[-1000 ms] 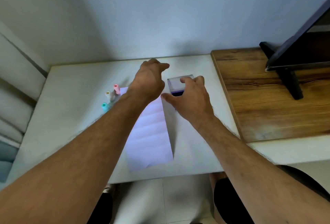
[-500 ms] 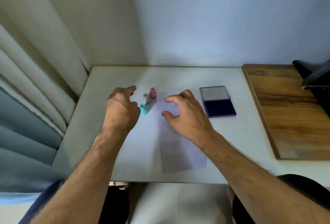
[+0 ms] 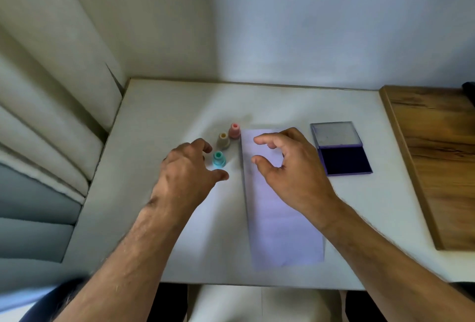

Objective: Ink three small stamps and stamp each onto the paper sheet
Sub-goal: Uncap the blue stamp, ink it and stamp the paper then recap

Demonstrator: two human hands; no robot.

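Closing left hand (image 3: 187, 175) nearer teal stamp (image 3: 218, 159) | right hand (image 3: 288, 165) unchanged over paper (image 3: 280, 219)

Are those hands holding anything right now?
Nothing. The left hand hovers beside the teal stamp, the right hand over the paper; both have loosely curled, empty fingers.

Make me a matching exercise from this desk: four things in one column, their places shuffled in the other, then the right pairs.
Things:
1. teal stamp
2. pink stamp
3. ink pad
4. paper sheet

Places:
A. right of the sheet, lid open
B. partly under the right hand, lengthwise toward the person
C. nearest the left hand, between its thumb and fingers
D. farthest back of the stamps, by the sheet's far left corner

Pairs: 1-C, 2-D, 3-A, 4-B
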